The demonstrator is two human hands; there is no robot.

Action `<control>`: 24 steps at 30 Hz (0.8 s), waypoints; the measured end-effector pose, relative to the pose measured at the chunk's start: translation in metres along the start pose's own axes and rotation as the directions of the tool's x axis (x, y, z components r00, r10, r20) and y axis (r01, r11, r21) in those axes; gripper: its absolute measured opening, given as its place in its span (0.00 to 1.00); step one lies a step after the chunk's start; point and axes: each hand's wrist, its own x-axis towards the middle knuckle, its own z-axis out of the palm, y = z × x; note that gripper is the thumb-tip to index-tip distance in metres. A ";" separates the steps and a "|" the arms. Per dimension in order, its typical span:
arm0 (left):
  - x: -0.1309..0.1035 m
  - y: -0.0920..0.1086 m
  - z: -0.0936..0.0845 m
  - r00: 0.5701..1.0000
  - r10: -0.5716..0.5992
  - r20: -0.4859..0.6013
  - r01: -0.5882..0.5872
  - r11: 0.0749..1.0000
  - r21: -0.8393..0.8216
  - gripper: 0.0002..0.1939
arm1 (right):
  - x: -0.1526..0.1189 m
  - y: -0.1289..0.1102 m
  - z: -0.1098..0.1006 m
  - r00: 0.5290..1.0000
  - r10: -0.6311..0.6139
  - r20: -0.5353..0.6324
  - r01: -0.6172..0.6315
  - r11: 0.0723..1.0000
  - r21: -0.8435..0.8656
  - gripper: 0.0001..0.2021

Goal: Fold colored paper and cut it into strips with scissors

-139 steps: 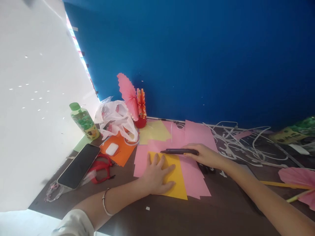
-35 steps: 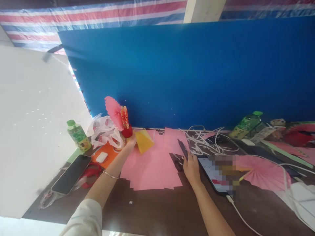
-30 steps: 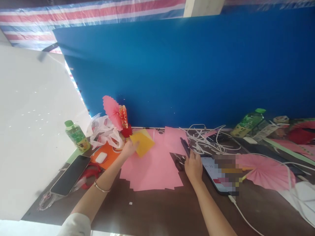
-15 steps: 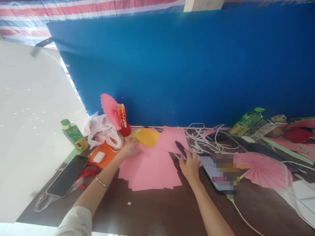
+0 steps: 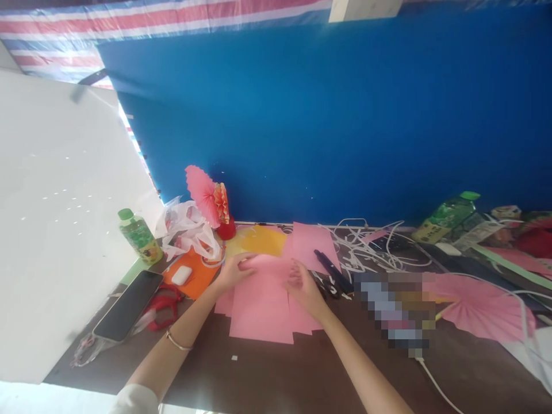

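A sheet of pink paper lies over several other pink sheets on the dark table, its far edge slightly raised. My left hand has its fingers closed on the far left corner of that sheet. At the sheet's right edge, my right hand grips with bent fingers, a little blurred. Yellow paper lies just beyond the hands. To the right of my right hand rest a long black pen-like tool and black-handled scissors, partly hidden by the tool.
On the left are a phone, a white earbud case on orange paper, a green-capped bottle and a plastic bag. A pink paper fan stands behind. White cables and another pink fan lie right.
My right hand has let go of the black tool and moved left to the pink sheet. My left hand has come nearer, onto the sheet's far corner. The view has shifted slightly.
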 end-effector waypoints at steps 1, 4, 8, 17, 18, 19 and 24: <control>-0.001 0.003 0.000 1.000 -0.016 -0.020 0.016 0.999 -0.047 0.29 | 0.003 -0.004 0.005 0.998 0.037 0.047 -0.041 0.996 0.080 0.22; -0.004 0.010 0.002 0.996 -0.034 -0.083 0.019 0.985 -0.169 0.40 | 0.013 -0.014 0.014 0.997 0.080 0.018 -0.082 0.981 0.178 0.16; -0.012 0.017 0.003 0.908 0.255 -0.332 -0.268 0.963 0.006 0.22 | 0.018 -0.021 0.009 0.936 0.097 -0.339 -0.032 0.981 0.193 0.20; -0.048 0.039 0.037 0.562 0.773 0.295 -0.749 0.323 0.579 0.14 | 0.010 -0.025 0.013 0.901 0.389 0.191 -0.408 0.613 0.676 0.18; -0.051 0.036 0.042 0.600 0.736 0.312 -0.734 0.353 0.580 0.15 | 0.011 -0.020 0.017 0.901 0.402 0.164 -0.403 0.635 0.659 0.18; -0.055 0.033 0.046 0.654 0.685 0.322 -0.709 0.406 0.576 0.16 | 0.012 -0.014 0.020 0.908 0.394 0.141 -0.388 0.668 0.635 0.18; -0.069 0.036 0.045 0.851 0.364 0.379 -0.491 0.807 0.329 0.25 | 0.013 0.013 0.023 0.975 0.204 0.083 -0.220 0.922 0.319 0.26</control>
